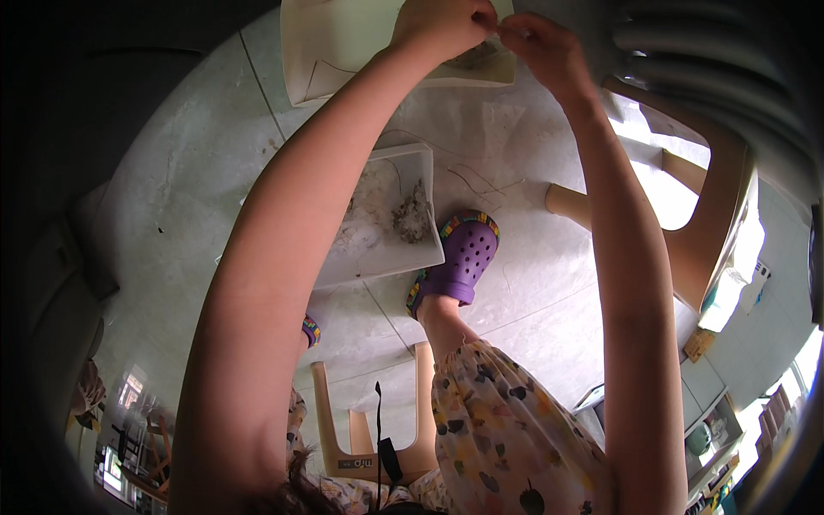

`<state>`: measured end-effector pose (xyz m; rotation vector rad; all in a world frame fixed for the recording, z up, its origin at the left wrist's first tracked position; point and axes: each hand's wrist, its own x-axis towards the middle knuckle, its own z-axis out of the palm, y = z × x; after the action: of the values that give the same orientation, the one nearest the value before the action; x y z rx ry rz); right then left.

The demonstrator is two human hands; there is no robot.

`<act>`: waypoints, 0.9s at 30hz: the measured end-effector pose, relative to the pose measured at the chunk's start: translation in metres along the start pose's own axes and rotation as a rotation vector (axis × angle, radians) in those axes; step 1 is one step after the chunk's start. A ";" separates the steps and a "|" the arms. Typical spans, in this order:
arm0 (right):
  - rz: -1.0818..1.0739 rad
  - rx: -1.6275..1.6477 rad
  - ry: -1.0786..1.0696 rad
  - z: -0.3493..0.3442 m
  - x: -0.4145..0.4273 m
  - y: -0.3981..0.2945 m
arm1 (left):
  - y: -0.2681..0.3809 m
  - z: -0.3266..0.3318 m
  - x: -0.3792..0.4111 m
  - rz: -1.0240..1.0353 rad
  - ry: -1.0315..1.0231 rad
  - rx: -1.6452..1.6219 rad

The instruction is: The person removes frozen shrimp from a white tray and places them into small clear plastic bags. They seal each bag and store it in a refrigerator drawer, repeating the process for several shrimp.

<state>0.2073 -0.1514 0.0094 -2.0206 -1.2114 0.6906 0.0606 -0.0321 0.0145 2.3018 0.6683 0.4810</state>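
Both of my arms reach out to the top of the view. My left hand [444, 27] is bent at the wrist, thumb and fingers drawn together over a white open box [341, 38]. Just to its right, my right hand [547, 55] has its fingers pinched, and the fingertips of both hands meet. Whatever is between them is too small to make out. A dark clump [475, 56] lies in the box below the hands, partly covered by my left hand. Thin dark strands [335, 66] rest at the box's left side.
A second white tray [402, 261] on the tiled floor holds whitish fluff [364, 225] and a grey-brown clump [413, 215]. Beside it is my purple clog [473, 251]. Loose thin twigs or strands [476, 180] lie nearby. A beige plastic stool [692, 257] stands at right; another beige seat [425, 412] is beneath me.
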 end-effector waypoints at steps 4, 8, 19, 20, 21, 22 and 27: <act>-0.031 -0.100 0.037 -0.001 0.001 0.001 | -0.003 0.001 0.002 -0.007 0.011 0.025; -0.037 -0.076 0.080 0.004 -0.001 0.001 | -0.019 -0.010 0.001 0.002 -0.044 -0.016; -0.070 0.429 -0.133 0.042 0.014 0.029 | -0.074 -0.008 -0.012 -0.170 -0.057 -0.588; -0.061 0.353 -0.131 0.049 0.015 0.025 | -0.083 -0.007 -0.013 -0.205 -0.077 -0.685; -0.045 0.274 -0.127 0.053 0.015 0.022 | -0.079 -0.007 -0.016 -0.160 -0.075 -0.584; 0.000 0.210 -0.181 0.051 0.011 0.011 | -0.072 -0.011 -0.022 -0.114 -0.070 -0.482; 0.047 -0.003 -0.264 0.054 0.008 -0.007 | -0.057 -0.014 -0.029 -0.158 -0.283 -0.254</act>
<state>0.1675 -0.1270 -0.0201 -2.0114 -1.3162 1.0041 0.0119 -0.0056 -0.0204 2.0083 0.6047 0.1514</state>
